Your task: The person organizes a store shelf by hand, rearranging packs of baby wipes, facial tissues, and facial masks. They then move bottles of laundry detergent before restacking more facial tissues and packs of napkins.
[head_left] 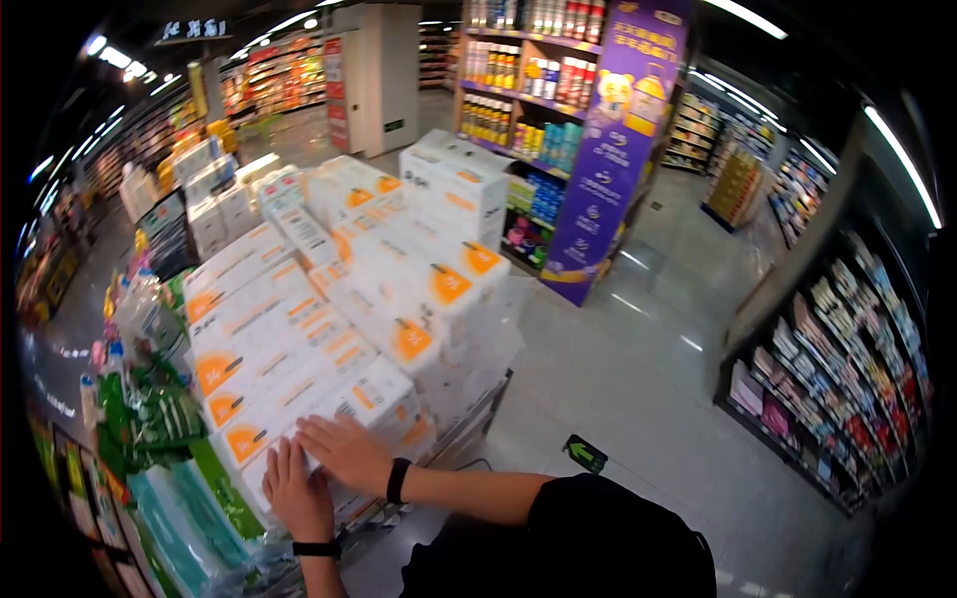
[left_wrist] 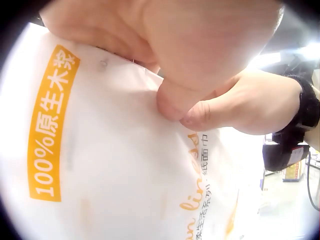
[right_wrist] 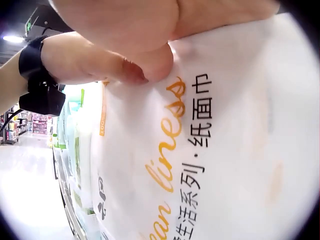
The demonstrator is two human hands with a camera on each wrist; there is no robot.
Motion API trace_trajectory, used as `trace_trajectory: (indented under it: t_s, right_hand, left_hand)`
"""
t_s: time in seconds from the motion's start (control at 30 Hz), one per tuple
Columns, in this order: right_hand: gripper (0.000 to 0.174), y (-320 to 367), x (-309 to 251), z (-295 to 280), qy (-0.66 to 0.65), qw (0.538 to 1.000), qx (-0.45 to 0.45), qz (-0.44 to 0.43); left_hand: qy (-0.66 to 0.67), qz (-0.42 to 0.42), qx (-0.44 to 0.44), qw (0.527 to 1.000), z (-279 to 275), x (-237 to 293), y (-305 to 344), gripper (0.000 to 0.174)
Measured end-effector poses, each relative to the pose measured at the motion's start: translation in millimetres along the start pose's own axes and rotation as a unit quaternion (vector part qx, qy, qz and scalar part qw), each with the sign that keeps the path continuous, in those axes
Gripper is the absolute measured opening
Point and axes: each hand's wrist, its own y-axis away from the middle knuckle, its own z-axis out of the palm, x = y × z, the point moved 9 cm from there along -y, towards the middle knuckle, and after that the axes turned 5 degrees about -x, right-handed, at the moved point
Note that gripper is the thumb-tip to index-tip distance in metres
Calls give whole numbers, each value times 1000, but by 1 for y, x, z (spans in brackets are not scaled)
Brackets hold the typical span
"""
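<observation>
A white tissue pack with orange print [head_left: 374, 391] lies at the near edge of a stack of similar packs [head_left: 269, 334]. On its top near the left end rests the left hand [head_left: 299, 498], fingers extended. Beside it the right hand [head_left: 349, 456] lies with fingers straight on the same wrapping. In the left wrist view the two thumbs meet at the edge of the white wrapping [left_wrist: 115, 145]. The right wrist view shows the lettered side of the wrapping [right_wrist: 235, 135] under both hands. Some fingertips are hidden in the wrist views.
Green and teal packs [head_left: 184, 508] lie left of the stack. A taller white pack [head_left: 454, 184] stands at its far end. Beyond are a purple display panel [head_left: 613, 149] and shelves of bottles. Grey floor [head_left: 638, 369] with a green arrow sign [head_left: 584, 453] runs along the right.
</observation>
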Motion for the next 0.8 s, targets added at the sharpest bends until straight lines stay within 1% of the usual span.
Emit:
trace_trajectory:
  t_s: [0.07,0.1,0.3,0.4,0.47,0.63,0.67,0.7,0.73,0.8]
  right_hand:
    - [54,1,5,12,-11,1000,4,1]
    - [53,0,11,8,-5,1000,20,10]
    - [50,14,1,9,7,996,73,51]
    - [51,15,3,16,-1,997,45,57]
    - [52,15,4,11,6,997,38,65]
    - [56,12,1,6,9,998,13,55]
    - [57,13,1,10,43,998,22,47]
    - [60,11,-1,8,34,998,0,51]
    - [64,10,-2,5,20,998,3,56]
    - [69,7,-9,-3,13,999,-11,46]
  left_hand:
    - [6,5,7,1000,3,-5,-1,64]
    - [6,11,9,1000,3,-4,-4,65]
    - [13,7,-13,1000,5,-10,-5,64]
    - [16,14,-6,1000,5,-11,-3,66]
    - [5,40,7,999,5,-7,-3,68]
    - [1,73,23,997,-3,-4,4,70]
    - [4,80,32,996,-7,-3,5,68]
    - [13,77,37,996,-13,-1,6,65]
    - [4,78,46,996,-15,-3,7,64]
    - [2,61,35,998,-12,-13,9,68]
